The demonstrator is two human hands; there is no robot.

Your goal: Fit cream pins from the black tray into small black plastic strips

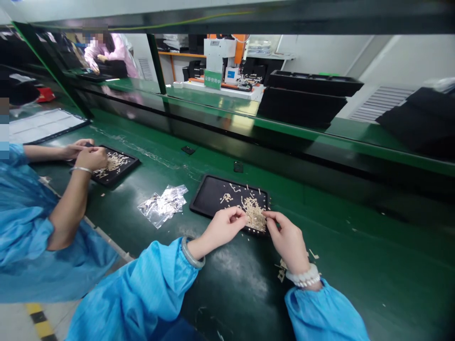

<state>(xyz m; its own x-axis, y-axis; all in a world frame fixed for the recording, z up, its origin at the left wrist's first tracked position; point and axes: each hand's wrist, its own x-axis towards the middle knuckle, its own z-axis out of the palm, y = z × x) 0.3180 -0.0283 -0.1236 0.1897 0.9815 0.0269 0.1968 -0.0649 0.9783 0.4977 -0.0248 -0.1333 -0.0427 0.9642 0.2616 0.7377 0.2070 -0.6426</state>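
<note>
A black shallow tray lies on the green bench, with a heap of small beige strip-like pieces at its right end. My left hand is over the tray's front edge, thumb and fingers pinched together; what they hold, if anything, is too small to make out. At the tray's right edge my right hand pinches with thumb and forefinger beside the heap. Anything between those fingertips is too small to name. Small pale pieces sit in a row along the tray's right and front rim.
Left of the tray lie clear plastic bags. Two small black parts rest behind it. Beige scraps lie near my right wrist. A co-worker's hands work over another black tray. Stacked black trays stand beyond the ledge.
</note>
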